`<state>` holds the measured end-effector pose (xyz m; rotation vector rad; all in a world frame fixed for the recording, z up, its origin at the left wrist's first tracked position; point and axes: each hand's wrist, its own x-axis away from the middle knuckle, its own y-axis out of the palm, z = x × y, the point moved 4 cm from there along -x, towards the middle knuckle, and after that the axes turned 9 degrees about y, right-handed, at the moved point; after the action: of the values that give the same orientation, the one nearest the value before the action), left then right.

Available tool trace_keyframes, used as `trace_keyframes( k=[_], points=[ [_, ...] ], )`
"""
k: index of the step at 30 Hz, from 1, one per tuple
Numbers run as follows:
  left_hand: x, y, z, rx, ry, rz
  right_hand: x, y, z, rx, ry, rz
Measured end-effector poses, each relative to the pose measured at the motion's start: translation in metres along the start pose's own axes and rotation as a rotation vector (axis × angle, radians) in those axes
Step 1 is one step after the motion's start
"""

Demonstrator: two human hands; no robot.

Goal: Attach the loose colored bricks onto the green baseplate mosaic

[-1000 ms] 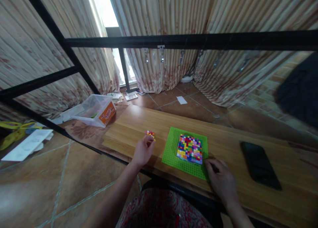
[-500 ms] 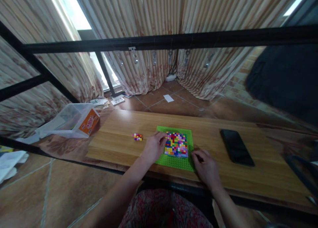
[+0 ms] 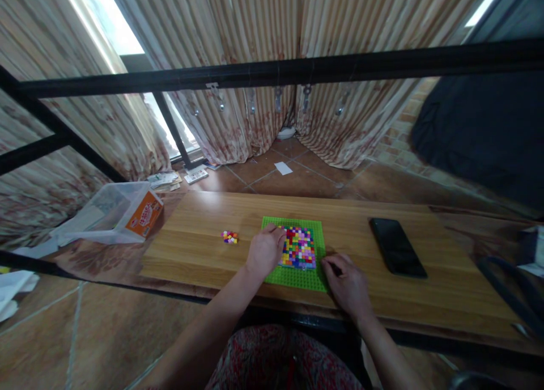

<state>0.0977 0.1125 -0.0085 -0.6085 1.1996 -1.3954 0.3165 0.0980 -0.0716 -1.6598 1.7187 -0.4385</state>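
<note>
A green studded baseplate (image 3: 314,279) lies on the wooden board in front of me, with a square patch of small multicoloured bricks (image 3: 301,247) fixed on it. Over the patch's left side rests my left hand (image 3: 265,249), fingertips pinched together at the bricks; whatever they hold is hidden. At the plate's right edge is my right hand (image 3: 346,279), fingers curled and closed, touching or just beside the rim. To the left sits a small pile of loose coloured bricks (image 3: 230,237).
A black phone (image 3: 398,247) lies on the right of the wooden board (image 3: 191,254). At the left end stands a clear plastic bin (image 3: 121,211) with an orange label. A black metal bar (image 3: 263,72) crosses ahead, in front of the curtains (image 3: 238,33).
The whole view has shifted slightly, so things appear further left. My left hand has moved a little over the patch's left edge, still pinched. My right hand stays by the plate.
</note>
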Motion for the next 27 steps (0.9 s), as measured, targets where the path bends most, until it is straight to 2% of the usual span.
trace_keyframes(
  k=[7,14,18,22,27],
  points=[
    [-0.002,0.0,0.003,-0.081,-0.026,0.05,0.0,0.0,0.0,0.004,-0.015,0.002],
    [0.0,0.003,0.001,0.04,-0.114,0.247,0.001,0.001,0.001,-0.003,-0.009,0.011],
    [0.001,0.005,-0.003,0.212,-0.181,0.33,0.001,0.0,0.001,0.002,-0.003,0.006],
    [0.0,0.018,-0.013,0.458,-0.33,0.3,0.001,0.0,0.001,0.006,-0.01,0.011],
    [0.0,0.042,-0.028,0.878,-0.535,0.263,0.0,0.0,0.001,0.003,-0.015,0.006]
  ],
)
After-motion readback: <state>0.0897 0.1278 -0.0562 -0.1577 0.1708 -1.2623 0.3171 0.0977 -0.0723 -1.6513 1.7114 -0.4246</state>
